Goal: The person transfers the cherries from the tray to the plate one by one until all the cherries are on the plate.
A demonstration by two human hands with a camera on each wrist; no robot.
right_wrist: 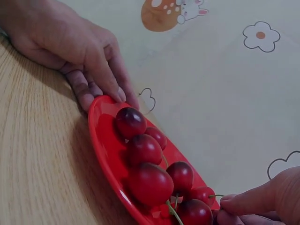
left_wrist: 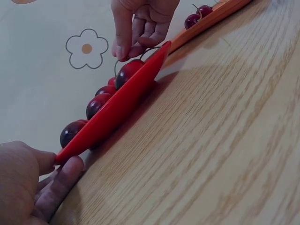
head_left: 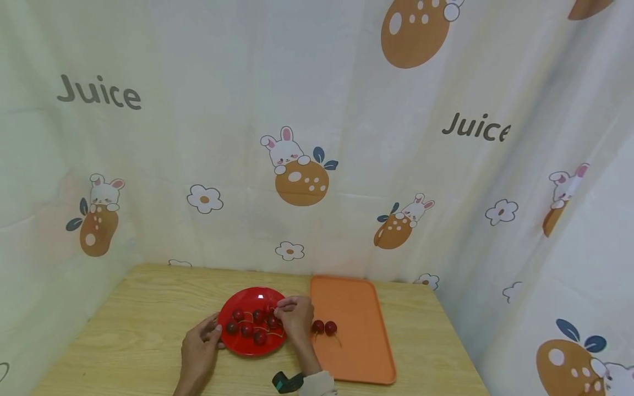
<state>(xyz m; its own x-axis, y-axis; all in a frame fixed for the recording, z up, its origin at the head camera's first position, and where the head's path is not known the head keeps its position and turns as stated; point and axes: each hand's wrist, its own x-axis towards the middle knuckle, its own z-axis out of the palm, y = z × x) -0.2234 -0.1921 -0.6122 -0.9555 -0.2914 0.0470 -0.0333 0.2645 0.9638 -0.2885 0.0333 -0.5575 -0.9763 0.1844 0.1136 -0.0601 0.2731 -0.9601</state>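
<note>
A round red plate (head_left: 242, 347) on the wooden table carries several dark red cherries (head_left: 260, 337) with thin green stems. My left hand (head_left: 199, 349) holds the plate's left rim, thumb above and fingers underneath, as the left wrist view shows. Over the plate's right side is my right hand (head_left: 297, 316). In the right wrist view its thumb and fingertips (right_wrist: 229, 204) pinch the stem of a cherry (right_wrist: 200, 194) that sits among the others at the plate's far end. Part of that cherry group is hidden behind the right hand in the head view.
An orange tray (head_left: 356, 352) lies to the right of the plate, with two cherries (head_left: 330, 328) near its left edge. Behind the wooden table (head_left: 148, 308) hangs a pale curtain (head_left: 238, 137) printed with rabbits, fruit and flowers; it also borders both sides.
</note>
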